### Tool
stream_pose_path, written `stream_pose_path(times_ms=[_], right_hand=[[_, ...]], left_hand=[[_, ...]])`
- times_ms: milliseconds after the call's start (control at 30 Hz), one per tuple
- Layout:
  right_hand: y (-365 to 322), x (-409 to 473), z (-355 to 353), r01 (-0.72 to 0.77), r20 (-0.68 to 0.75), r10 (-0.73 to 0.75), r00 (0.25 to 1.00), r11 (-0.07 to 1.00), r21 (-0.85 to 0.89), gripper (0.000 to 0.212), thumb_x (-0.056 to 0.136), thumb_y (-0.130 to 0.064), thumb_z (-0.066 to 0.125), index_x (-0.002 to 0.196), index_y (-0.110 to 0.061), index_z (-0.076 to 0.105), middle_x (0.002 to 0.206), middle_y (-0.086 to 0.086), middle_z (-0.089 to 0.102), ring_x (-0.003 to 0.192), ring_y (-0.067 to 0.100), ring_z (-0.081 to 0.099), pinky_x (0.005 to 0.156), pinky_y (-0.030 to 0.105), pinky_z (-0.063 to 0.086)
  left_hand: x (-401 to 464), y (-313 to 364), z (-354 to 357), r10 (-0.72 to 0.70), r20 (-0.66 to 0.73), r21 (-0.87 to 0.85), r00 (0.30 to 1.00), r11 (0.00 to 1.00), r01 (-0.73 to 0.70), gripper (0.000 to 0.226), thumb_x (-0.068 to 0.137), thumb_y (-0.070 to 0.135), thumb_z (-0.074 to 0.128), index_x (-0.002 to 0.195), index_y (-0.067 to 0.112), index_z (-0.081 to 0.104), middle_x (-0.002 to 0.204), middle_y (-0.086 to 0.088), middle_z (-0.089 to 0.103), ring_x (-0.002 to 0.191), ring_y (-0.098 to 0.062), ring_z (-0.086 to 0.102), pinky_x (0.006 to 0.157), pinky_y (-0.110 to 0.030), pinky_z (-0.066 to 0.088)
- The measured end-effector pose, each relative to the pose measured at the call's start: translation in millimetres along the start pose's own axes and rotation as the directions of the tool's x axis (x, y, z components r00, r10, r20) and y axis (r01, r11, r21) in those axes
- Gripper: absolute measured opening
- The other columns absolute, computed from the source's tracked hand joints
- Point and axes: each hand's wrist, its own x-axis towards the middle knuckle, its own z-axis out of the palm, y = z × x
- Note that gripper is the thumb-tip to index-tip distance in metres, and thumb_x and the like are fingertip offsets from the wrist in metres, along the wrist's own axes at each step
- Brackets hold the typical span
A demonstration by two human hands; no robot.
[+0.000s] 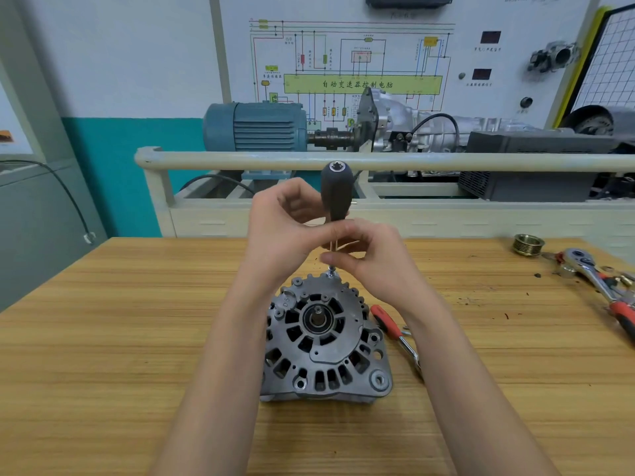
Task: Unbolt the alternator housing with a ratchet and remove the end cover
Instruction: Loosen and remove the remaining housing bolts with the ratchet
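- The light wooden tabletop [103,355] with a striped grain carries everything in the foreground; dark specks lie scattered on its right part.
- Behind it stands a cream-coloured training stand with a round rail [412,162], bearing a blue-green electric motor [256,127] coupled to a silver gearbox [429,127], and a white wiring-diagram board [350,60] on the wall above.
- The grey cast-metal alternator [324,341] sits mid-tabletop, its slotted end cover [323,324] facing up with the shaft bearing in the middle.
- A driver with a dark grey bulbous handle [336,190] stands upright, its thin metal shank reaching down to a bolt [331,272] at the far edge of the housing.
- The left hand [285,235] has its grip curled round the lower part of the handle, thumb and fingers closed on it.
- The right hand [378,259] pinches the shank just below the handle, fingertips tight together on it.
- A red-handled ratchet [395,329] lies just right of the alternator, partly hidden under the right forearm.
- A second ratchet with a chrome head and red-black handle [598,283] lies at the right edge, small sockets beside it.
- A brass-coloured grooved pulley [528,244] stands near that ratchet's head.
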Motion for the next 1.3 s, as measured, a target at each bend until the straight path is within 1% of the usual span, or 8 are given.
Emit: stream_pose_path(times_ms=[133,267,367,533,767,1033,1167,1300], right_hand=[[2.8,0.7,2.2,-0.006,-0.093,0.006,0.996,1.000,0.004,0.017,0.070,-0.012,0.082,0.071,-0.024,0.071,0.070,-0.003,0.070,0.068,0.015,0.067,0.070,0.040,0.056],[2.4,-0.1,1.8,0.000,-0.045,-0.002,0.999,0.999,-0.037,0.037,0.079,-0.005,0.073,0.071,-0.039,0.064,0.065,-0.025,0.065,0.068,-0.001,0.064,0.067,0.024,0.049],[2.6,-0.3,0.7,-0.027,-0.005,0.027,1.000,0.999,-0.020,0.038,0.083,-0.004,0.070,0.074,-0.041,0.064,0.069,-0.028,0.066,0.073,-0.004,0.064,0.071,0.023,0.049],[1.1,-0.9,0.3,-0.026,-0.049,0.026,0.998,1.000,0.006,0.014,0.072,-0.016,0.082,0.081,-0.019,0.072,0.079,-0.002,0.072,0.075,0.017,0.068,0.072,0.040,0.056],[3.3,-0.3,-0.1,-0.031,-0.030,0.029,0.999,0.998,-0.051,0.036,0.081,-0.004,0.072,0.071,-0.037,0.064,0.067,-0.020,0.065,0.070,0.000,0.064,0.068,0.019,0.048],[0.3,-1.0,-1.4,-0.029,-0.025,0.029,0.999,1.000,-0.006,0.012,0.074,-0.011,0.080,0.080,-0.017,0.072,0.079,-0.004,0.072,0.075,0.009,0.068,0.073,0.029,0.055],[-1.0,-1.3,-1.1,-0.023,-0.040,0.021,0.999,0.999,-0.042,0.036,0.076,-0.007,0.077,0.066,-0.039,0.064,0.063,-0.018,0.065,0.068,0.005,0.066,0.068,0.026,0.052],[-0.7,-0.5,0.3,-0.043,0.001,0.044,0.999,0.998,-0.036,0.033,0.081,-0.004,0.072,0.074,-0.036,0.067,0.069,-0.018,0.068,0.073,0.003,0.067,0.073,0.026,0.052]], left_hand=[[-1.0,3.1,-1.8,-0.026,0.141,-0.072,0.990,0.997,0.037,0.027,0.066,0.005,0.080,0.091,0.009,0.069,0.087,-0.002,0.075,0.087,-0.018,0.072,0.081,-0.030,0.056],[-1.9,2.0,-7.4,-0.032,0.290,-0.148,0.956,0.986,0.078,0.033,0.079,-0.006,0.067,0.107,0.011,0.066,0.097,-0.001,0.075,0.098,-0.020,0.070,0.084,-0.025,0.054],[-1.5,2.9,-7.9,-0.014,0.226,-0.090,0.974,0.995,0.035,0.028,0.074,-0.004,0.073,0.097,0.012,0.070,0.090,0.001,0.076,0.091,-0.018,0.072,0.080,-0.025,0.055],[-0.2,-1.3,2.2,0.001,0.037,0.010,0.999,1.000,-0.002,0.030,0.059,-0.001,0.087,0.076,0.002,0.062,0.073,0.004,0.072,0.074,-0.013,0.071,0.072,-0.026,0.055],[-1.5,1.6,-9.5,-0.011,0.271,-0.113,0.962,0.993,0.043,0.028,0.078,-0.005,0.069,0.104,0.007,0.068,0.094,-0.001,0.076,0.094,-0.018,0.071,0.083,-0.025,0.054],[0.2,0.3,-7.3,0.010,0.124,-0.020,0.992,1.000,-0.008,0.034,0.056,0.017,0.084,0.086,0.011,0.069,0.082,0.001,0.075,0.083,-0.017,0.072,0.079,-0.026,0.055],[-1.1,-0.2,-10.4,-0.002,0.325,-0.127,0.946,0.991,0.046,0.031,0.073,0.007,0.073,0.103,0.010,0.068,0.095,0.001,0.075,0.096,-0.018,0.071,0.083,-0.024,0.053],[-0.4,-0.2,-9.3,-0.002,0.190,-0.061,0.982,0.998,0.014,0.025,0.067,0.008,0.079,0.090,0.012,0.071,0.085,0.003,0.076,0.086,-0.016,0.073,0.078,-0.024,0.055]])
